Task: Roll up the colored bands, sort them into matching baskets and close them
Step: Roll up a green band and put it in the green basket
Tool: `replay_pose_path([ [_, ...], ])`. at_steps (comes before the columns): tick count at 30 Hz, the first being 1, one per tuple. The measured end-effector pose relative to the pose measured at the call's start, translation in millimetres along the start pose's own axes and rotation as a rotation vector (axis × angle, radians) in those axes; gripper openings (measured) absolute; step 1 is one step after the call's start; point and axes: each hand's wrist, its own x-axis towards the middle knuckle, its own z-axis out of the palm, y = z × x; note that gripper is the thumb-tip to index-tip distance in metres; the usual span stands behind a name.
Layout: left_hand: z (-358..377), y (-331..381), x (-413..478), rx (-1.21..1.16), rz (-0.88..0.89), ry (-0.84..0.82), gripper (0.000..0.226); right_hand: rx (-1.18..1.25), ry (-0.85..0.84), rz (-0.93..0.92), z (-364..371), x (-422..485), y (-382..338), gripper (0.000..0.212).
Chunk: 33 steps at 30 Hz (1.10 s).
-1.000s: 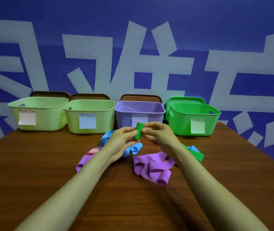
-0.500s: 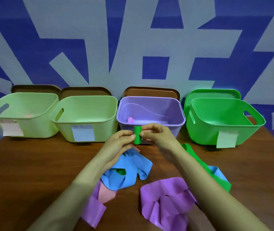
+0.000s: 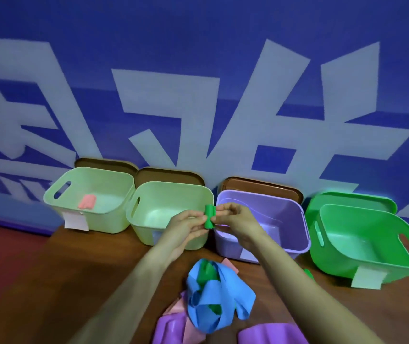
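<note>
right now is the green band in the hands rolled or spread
Rolled: the green band is a tight cylinder pinched between left hand and right hand.

Both bare forearms reach forward and converge, the left forearm [image 3: 124, 281] coming in from lower left, the right forearm [image 3: 298, 281] from lower right. The left hand [image 3: 186, 227] pinches the rolled green band [image 3: 209, 217] between thumb and curled fingers. The right hand [image 3: 237, 219] meets it from the other side, fingertips [image 3: 219, 214] nipping the roll's right edge, back of the hand up.
</note>
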Motion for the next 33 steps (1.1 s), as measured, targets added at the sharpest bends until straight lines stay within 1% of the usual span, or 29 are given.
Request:
replay_pose_path([
  [3,-16,20,10,-0.009,0.020,0.002,0.010,-0.008,-0.010,-0.008,19,17,-15,0.026],
  [7,-45,40,23,-0.009,0.063,-0.018,0.019,-0.016,-0.039,-0.019,48,42,-28,0.025],
  [9,-62,46,29,0.000,0.071,-0.001,0.022,-0.013,-0.070,-0.006,65,53,-29,0.024],
  [12,-84,55,35,0.016,0.090,0.045,0.022,-0.007,-0.111,0.008,87,68,-29,0.023],
  [15,-92,58,41,0.027,0.093,0.047,0.023,0.015,-0.119,0.015,92,77,-28,0.018],
  [17,-85,57,47,0.038,0.081,0.031,0.022,0.038,-0.088,0.009,82,79,-27,0.018],
  [19,-61,54,56,0.060,0.065,-0.006,0.022,0.037,-0.037,-0.010,60,77,-30,0.018],
  [21,-21,48,66,0.086,0.041,-0.060,0.023,0.032,0.026,-0.027,21,70,-36,0.017],
  [24,60,28,77,0.133,-0.015,-0.188,0.030,0.039,0.148,-0.033,-61,51,-42,0.019],
  [27,149,2,77,0.183,-0.073,-0.360,0.032,0.068,0.270,-0.022,-150,26,-42,0.022],
  [30,225,-24,72,0.242,-0.145,-0.445,0.029,0.086,0.381,0.017,-226,4,-35,0.024],
  [32,263,-43,72,0.274,-0.181,-0.480,0.020,0.099,0.411,0.048,-268,-4,-29,0.022],
  [33,279,-51,73,0.299,-0.206,-0.492,0.021,0.095,0.417,0.068,-286,-6,-26,0.021],
])
